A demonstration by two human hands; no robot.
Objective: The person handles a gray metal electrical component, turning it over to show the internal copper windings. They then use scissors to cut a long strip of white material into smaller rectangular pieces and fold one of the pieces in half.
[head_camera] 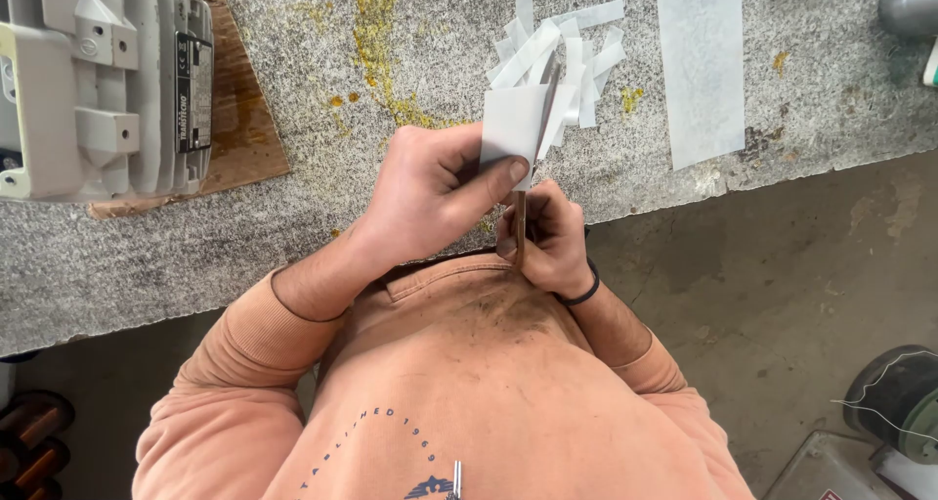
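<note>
My left hand pinches a small white sheet of paper between thumb and fingers, just above the grey bench. Close beside it, my right hand grips a pair of scissors, whose blades run up along the sheet's right edge. Behind the sheet lies a pile of several cut white strips.
A grey finned motor housing rests on a brown board at the far left. A long translucent paper sheet lies at the right of the bench. Yellow stains mark the bench top. Concrete floor is to the right.
</note>
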